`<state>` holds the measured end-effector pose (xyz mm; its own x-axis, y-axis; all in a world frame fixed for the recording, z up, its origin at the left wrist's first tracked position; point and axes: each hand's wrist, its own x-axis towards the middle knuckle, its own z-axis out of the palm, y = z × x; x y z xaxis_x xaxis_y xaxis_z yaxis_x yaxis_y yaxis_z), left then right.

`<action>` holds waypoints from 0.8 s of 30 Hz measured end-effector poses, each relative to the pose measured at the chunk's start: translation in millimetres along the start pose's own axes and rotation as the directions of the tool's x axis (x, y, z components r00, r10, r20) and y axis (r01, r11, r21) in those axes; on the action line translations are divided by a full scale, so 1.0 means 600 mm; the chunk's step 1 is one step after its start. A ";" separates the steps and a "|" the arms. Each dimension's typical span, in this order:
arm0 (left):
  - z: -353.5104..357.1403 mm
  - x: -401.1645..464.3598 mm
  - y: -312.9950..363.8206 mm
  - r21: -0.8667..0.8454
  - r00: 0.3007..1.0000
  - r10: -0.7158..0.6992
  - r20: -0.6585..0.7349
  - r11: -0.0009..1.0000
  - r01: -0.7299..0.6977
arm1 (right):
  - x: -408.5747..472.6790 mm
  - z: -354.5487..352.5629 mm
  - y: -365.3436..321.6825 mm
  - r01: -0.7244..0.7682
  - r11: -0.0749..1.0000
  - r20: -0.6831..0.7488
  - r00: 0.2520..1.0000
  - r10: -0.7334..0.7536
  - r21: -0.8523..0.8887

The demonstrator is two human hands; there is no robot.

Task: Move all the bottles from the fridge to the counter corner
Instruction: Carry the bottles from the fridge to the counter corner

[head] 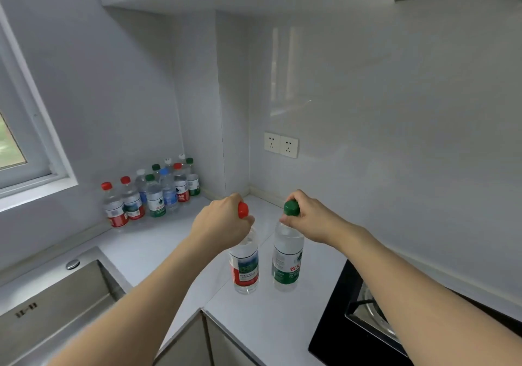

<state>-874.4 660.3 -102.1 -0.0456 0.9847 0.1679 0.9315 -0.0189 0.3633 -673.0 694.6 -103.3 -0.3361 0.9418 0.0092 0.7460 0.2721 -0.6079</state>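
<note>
My left hand (223, 221) grips the neck of a clear water bottle with a red cap and red label (244, 266). My right hand (306, 218) grips the neck of a clear bottle with a green cap and green label (287, 261). Both bottles hang upright, side by side, at or just above the white counter (271, 317); whether they touch it I cannot tell. Several more water bottles (154, 193) with red, green, blue and white caps stand grouped in the counter corner at the back left, under the window.
A steel sink (50, 306) lies at the lower left. A black gas hob (358, 317) sits at the lower right under my right forearm. Two wall sockets (281, 144) are on the tiled back wall. A wall pillar juts out behind the corner.
</note>
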 end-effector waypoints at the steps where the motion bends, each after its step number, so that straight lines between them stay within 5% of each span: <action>1: 0.002 0.017 -0.008 0.007 1.000 -0.013 0.002 1.000 0.013 | 0.022 0.003 0.002 0.007 1.000 0.005 1.000 -0.007 0.013; 24: 0.037 0.285 -0.201 0.060 0.985 -0.169 0.037 0.984 0.167 | 0.405 0.122 -0.005 0.086 0.982 0.155 0.982 -0.113 0.171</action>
<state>-986.7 834.9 -137.3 -0.1893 0.9794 0.0702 0.9307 0.1562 0.3308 -798.7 908.0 -157.6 -0.5029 0.8631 -0.0452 0.6051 0.3143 -0.7315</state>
